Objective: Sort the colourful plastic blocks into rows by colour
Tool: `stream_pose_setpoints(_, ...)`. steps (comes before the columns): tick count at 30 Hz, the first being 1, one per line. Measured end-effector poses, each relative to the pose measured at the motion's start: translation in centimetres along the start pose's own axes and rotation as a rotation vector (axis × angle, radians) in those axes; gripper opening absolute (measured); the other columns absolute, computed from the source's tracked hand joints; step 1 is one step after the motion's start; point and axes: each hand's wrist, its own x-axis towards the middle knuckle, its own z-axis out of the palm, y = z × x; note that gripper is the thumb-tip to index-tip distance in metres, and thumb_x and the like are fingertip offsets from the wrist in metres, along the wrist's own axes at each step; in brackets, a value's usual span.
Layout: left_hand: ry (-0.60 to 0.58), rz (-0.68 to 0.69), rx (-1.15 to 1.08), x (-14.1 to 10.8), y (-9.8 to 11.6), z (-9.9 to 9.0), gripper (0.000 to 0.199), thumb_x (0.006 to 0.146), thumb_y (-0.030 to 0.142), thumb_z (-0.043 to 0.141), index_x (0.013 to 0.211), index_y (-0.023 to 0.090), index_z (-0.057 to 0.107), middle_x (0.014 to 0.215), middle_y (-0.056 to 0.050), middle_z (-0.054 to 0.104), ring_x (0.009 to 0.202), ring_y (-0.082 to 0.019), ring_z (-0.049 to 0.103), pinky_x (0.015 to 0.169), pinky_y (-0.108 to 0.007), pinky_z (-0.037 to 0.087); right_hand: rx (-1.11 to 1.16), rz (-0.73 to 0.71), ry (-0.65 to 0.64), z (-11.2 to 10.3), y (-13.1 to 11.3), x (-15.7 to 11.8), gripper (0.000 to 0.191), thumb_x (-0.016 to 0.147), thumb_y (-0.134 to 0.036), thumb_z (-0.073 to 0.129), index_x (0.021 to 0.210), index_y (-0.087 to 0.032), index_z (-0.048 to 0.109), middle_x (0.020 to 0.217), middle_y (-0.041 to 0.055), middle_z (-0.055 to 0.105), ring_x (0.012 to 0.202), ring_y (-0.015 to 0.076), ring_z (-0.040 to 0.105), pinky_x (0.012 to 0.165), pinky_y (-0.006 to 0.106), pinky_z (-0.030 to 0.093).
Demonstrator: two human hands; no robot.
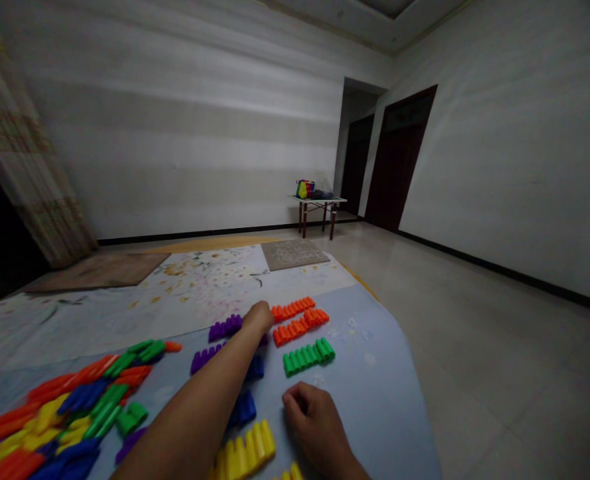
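Observation:
My left hand (pixel 259 315) reaches far forward, at the left end of the back row of orange tube-shaped plastic pieces (pixel 295 308); its fingers are hidden behind the back of the hand. A second orange row (pixel 299 327) lies just nearer. Purple pieces (pixel 225 327) sit left of that hand, partly covered by the forearm. My right hand (pixel 315 417) rests on the cloth, fingers curled into a loose fist with nothing seen in it. Just beyond it is a row of green pieces (pixel 309 357). Blue pieces (pixel 245 408) and yellow pieces (pixel 249 450) lie to its left.
A loose pile of mixed-colour pieces (pixel 75 413) spreads over the left front of the cloth-covered table (pixel 379 373). Two mats, a brown one (pixel 102 270) and a patterned one (pixel 295 255), lie at the back. A small table (pixel 319 199) with a colourful bag stands by the far wall.

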Motion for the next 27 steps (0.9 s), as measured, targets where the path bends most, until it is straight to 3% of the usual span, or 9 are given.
stream_pose_setpoints(7,-0.025,-0.026,-0.077,0.1,0.0,-0.2,0.031,0.082,0.035,0.052,0.106,0.016,0.054,0.106,-0.006,0.058,0.093,-0.017,0.057,0.079,-0.037,0.048,-0.01,-0.005,0.006,0.0,0.1,0.1,0.026,0.08,-0.032,0.044,0.067,-0.018,0.062,0.064,0.0012,0.063,0.062,0.0128,0.056,0.057,0.021,0.035)
stream_pose_setpoints(10,0.037,0.014,-0.136,-1.1,-0.2,-1.4,0.031,0.082,0.035,0.051,0.106,0.015,0.054,0.104,-0.006,0.06,0.091,-0.017,0.058,0.08,-0.037,0.047,0.004,-0.01,0.001,-0.1,0.2,0.1,0.026,0.08,-0.033,0.044,0.068,-0.018,0.061,0.063,0.0009,0.063,0.061,0.0131,0.056,0.057,0.021,0.036)
stream_pose_setpoints(13,0.12,0.077,-0.201,-3.5,-1.3,-3.2,0.032,0.083,0.03,0.046,0.11,0.014,0.054,0.098,-0.007,0.065,0.088,-0.015,0.06,0.081,-0.029,0.046,0.021,-0.01,-0.019,-0.3,0.1,-0.1,0.026,0.08,-0.034,0.043,0.069,-0.018,0.061,0.064,0.0012,0.063,0.062,0.0139,0.057,0.058,0.021,0.037)
stream_pose_setpoints(16,0.187,0.135,-0.227,-6.8,-3.9,-4.7,0.035,0.082,0.03,0.042,0.111,0.016,0.056,0.097,-0.004,0.068,0.088,-0.014,0.061,0.079,-0.023,0.045,0.034,-0.023,-0.044,-0.5,0.1,-0.3,0.027,0.081,-0.035,0.043,0.07,-0.018,0.061,0.065,0.0016,0.064,0.064,0.015,0.057,0.059,0.022,0.038)
stream_pose_setpoints(20,0.23,0.129,-0.162,-11.4,-9.2,-6.4,0.033,0.079,0.032,0.042,0.101,0.017,0.061,0.095,-0.001,0.069,0.089,-0.015,0.061,0.08,-0.023,0.045,0.034,-0.053,-0.067,-0.5,0.4,-0.4,0.028,0.081,-0.038,0.043,0.071,-0.019,0.061,0.065,0.0015,0.064,0.064,0.0159,0.057,0.06,0.023,0.038)
stream_pose_setpoints(23,0.259,0.064,-0.07,-13.9,-13.5,-7.7,0.032,0.078,0.03,0.041,0.1,0.019,0.062,0.101,-0.002,0.067,0.095,-0.015,0.059,0.085,-0.023,0.043,0.018,-0.064,-0.071,-0.5,0.6,-0.4,0.028,0.08,-0.039,0.043,0.072,-0.019,0.061,0.065,0.0016,0.064,0.064,0.0164,0.058,0.06,0.024,0.039)
stream_pose_setpoints(27,0.312,-0.093,0.068,-15.9,-18.1,-9.0,0.037,0.078,0.032,0.04,0.107,0.019,0.059,0.111,-0.006,0.063,0.105,-0.021,0.055,0.091,-0.032,0.039,-0.006,-0.087,-0.07,-0.4,0.9,-0.3,0.031,0.081,-0.041,0.041,0.072,-0.019,0.061,0.067,0.002,0.065,0.065,0.0169,0.058,0.061,0.024,0.039)
